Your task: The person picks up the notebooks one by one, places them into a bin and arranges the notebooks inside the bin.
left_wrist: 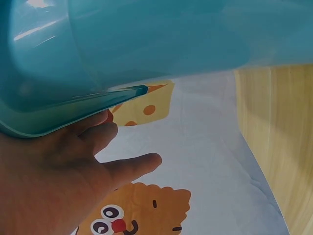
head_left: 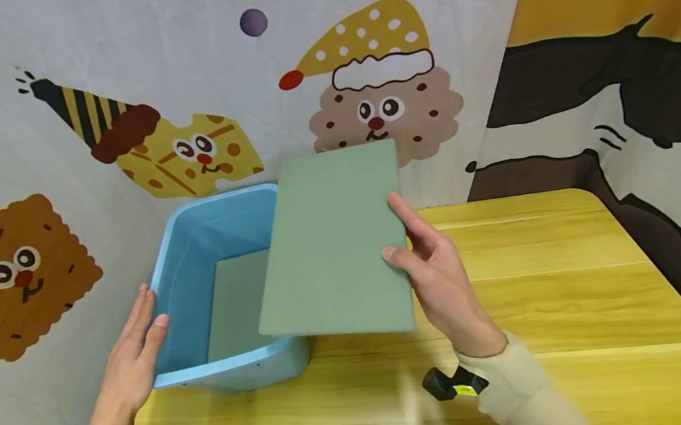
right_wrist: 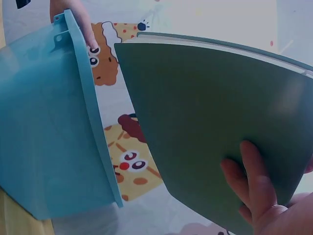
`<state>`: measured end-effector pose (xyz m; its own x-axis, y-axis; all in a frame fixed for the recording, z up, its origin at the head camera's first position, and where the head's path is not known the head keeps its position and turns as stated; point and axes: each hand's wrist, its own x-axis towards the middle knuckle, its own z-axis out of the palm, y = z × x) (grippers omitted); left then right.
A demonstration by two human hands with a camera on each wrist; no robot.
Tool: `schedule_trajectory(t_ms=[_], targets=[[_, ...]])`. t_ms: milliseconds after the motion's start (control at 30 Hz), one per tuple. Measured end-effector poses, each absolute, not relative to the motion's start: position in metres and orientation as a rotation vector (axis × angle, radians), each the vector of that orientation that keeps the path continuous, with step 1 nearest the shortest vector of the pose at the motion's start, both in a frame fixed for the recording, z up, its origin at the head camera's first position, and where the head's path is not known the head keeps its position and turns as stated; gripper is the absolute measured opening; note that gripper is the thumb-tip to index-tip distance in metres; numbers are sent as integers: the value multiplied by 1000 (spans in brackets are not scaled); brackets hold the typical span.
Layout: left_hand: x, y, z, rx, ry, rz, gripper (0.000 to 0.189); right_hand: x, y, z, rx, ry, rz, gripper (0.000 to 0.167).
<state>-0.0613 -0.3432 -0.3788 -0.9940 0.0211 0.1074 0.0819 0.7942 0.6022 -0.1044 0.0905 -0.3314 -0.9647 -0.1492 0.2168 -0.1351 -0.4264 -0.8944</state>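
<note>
My right hand [head_left: 448,277] grips a green hardcover book [head_left: 338,242] by its right edge, thumb on the upper cover. In the right wrist view, fingers [right_wrist: 257,176] spread across the underside, and white page edges show between the covers. The book is tilted above the right rim of a blue plastic bin [head_left: 245,371]. Inside the bin lies another flat green item [head_left: 236,307], partly hidden by the held book. My left hand [head_left: 129,358] rests against the bin's left rim from outside, its fingers fairly straight and the thumb apart in the left wrist view.
The bin stands on a yellow wood-grain table [head_left: 562,297], which extends to the right. Behind it hangs a white cloth [head_left: 173,47] printed with cartoon cookies and cheese. Black wrist devices [head_left: 452,382] sit at both cuffs.
</note>
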Motion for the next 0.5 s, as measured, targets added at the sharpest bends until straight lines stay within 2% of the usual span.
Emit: schedule_trajectory(t_ms=[500], targets=[[-61,-342,-377,-93,-2871,-1000,62,-112,51,-330,-514,1663,-2573,72]])
